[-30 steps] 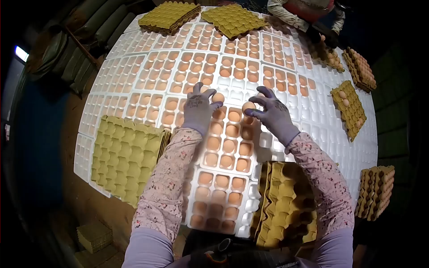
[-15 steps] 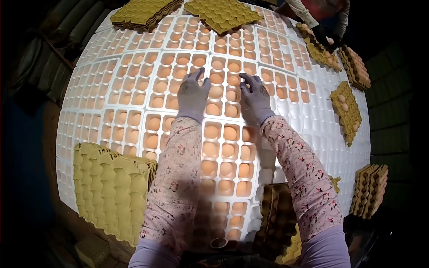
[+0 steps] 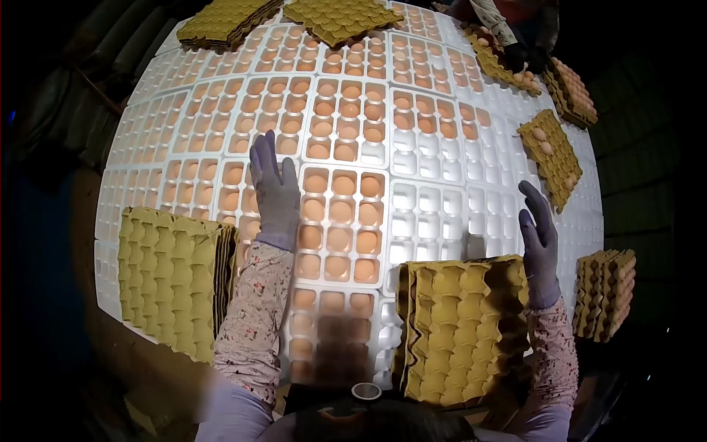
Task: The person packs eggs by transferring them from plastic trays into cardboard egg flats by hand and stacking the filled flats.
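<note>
My left hand [image 3: 275, 193], in a grey glove, is spread over the egg-filled white trays left of centre and holds nothing. Over on the right, my right hand [image 3: 540, 247] has its fingers apart beside the upper right edge of a stack of yellow pulp trays [image 3: 460, 328]; it holds nothing visible. Between the hands lies a white foam tray full of brown eggs [image 3: 339, 225]. To its right are white trays with vacant cups [image 3: 426, 214]. One vacant cup [image 3: 373, 153] shows at the corner of the egg tray behind.
Another stack of pulp trays [image 3: 169, 280] stands at the left, with more [image 3: 228, 20] at the back. At the right are a pulp tray with a few eggs [image 3: 554, 158] and egg-laden stacks [image 3: 605, 295]. A co-worker's gloved hands [image 3: 526, 55] are at the back right.
The eggs held earlier have left my hands, and more cups behind the middle tray are filled. My hands have moved apart, the left leftward, the right toward the near pulp stack. The view has shifted.
</note>
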Demonstrator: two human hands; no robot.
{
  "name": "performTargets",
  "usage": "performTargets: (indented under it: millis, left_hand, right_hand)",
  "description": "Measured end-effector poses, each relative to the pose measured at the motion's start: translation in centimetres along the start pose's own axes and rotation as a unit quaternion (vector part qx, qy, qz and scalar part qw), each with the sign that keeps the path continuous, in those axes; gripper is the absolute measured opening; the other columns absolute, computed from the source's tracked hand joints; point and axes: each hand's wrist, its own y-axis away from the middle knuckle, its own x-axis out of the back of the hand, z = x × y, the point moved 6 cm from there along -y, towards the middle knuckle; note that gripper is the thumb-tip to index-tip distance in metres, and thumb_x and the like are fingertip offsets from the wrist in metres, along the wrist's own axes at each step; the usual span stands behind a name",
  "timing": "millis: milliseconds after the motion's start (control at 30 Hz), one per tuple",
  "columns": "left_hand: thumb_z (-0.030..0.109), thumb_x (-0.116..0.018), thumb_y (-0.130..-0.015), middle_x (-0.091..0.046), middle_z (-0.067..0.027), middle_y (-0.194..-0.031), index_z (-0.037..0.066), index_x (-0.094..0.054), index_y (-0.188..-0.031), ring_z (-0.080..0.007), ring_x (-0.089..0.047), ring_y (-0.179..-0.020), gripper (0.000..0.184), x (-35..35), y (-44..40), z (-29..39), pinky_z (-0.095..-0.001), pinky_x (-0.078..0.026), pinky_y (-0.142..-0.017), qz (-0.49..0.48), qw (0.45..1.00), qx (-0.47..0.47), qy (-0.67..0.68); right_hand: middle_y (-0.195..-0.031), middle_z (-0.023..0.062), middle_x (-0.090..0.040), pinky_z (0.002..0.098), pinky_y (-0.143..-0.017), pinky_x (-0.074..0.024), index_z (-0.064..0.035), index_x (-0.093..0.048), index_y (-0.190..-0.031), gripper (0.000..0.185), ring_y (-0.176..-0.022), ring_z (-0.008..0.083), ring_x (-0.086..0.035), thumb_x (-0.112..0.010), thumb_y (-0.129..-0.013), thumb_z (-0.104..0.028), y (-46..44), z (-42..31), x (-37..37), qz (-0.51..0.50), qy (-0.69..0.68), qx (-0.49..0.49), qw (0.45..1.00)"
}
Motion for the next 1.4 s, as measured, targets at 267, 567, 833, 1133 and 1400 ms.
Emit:
performTargets:
  millis: [267,567,833,1133,1400]
  left_hand:
    - [0.032,-0.067,-0.096,-0.012,-0.0242,-0.166,-0.006,-0.007,-0.158,-0.0327,-0.009,-0.156,0.094,-1.0,33.1,11.5,-0.0388,-0.014,-0.125,-0.395,0.898,0.103,0.163]
    - [0.01,-0.059,-0.098,-0.017,-0.0184,-0.167,-0.001,-0.006,-0.161,-0.0233,-0.025,-0.15,0.083,3.7,35.0,18.6,-0.0324,-0.034,-0.115,-0.15,0.924,0.146,0.319]
    - [0.004,-0.058,-0.098,-0.04,-0.0206,-0.153,-0.009,-0.016,-0.156,-0.0262,-0.046,-0.132,0.073,29.2,24.8,-4.1,-0.0328,-0.034,-0.113,0.411,0.872,0.265,0.027]
    - [0.008,-0.054,-0.098,-0.03,-0.0211,-0.159,-0.006,-0.014,-0.157,-0.0267,-0.037,-0.142,0.072,28.5,25.8,-6.3,-0.0363,-0.03,-0.117,0.26,0.885,0.353,-0.155]
    - [0.035,-0.046,-0.108,-0.042,-0.0144,-0.154,0.002,-0.031,-0.155,-0.0248,-0.045,-0.137,0.059,10.3,26.5,4.0,-0.0368,-0.039,-0.112,-0.105,0.905,0.284,0.298]
  right_hand:
    - [-0.16,0.0126,-0.036,0.0355,-0.121,-0.0258,-0.0012,-0.029,-0.157,0.061,-0.147,0.0225,-0.034,-0.041,-0.108,-0.036,22.6,12.8,10.7,-0.031,-0.027,-0.19,0.981]
    - [-0.163,0.0132,-0.029,0.0379,-0.122,-0.0232,-0.0014,-0.021,-0.159,0.067,-0.149,0.0256,-0.03,-0.036,-0.109,-0.044,22.8,5.1,10.2,-0.087,-0.294,-0.073,0.949]
    - [-0.161,0.0118,-0.034,0.0375,-0.122,-0.024,-0.0026,-0.032,-0.156,0.056,-0.149,0.0233,-0.031,-0.043,-0.109,-0.032,22.3,7.1,8.3,-0.02,-0.171,-0.101,0.98]
    - [-0.158,0.0126,-0.039,0.0359,-0.12,-0.0286,-0.0011,-0.036,-0.154,0.054,-0.146,0.023,-0.036,-0.044,-0.109,-0.031,22.8,17.1,7.3,-0.019,-0.129,-0.207,0.97]
    - [-0.145,0.0114,-0.053,0.0336,-0.107,-0.0458,0.0,-0.039,-0.151,0.074,-0.127,0.0203,-0.054,-0.035,-0.106,-0.059,23.2,15.3,4.9,-0.144,-0.278,-0.377,0.872]
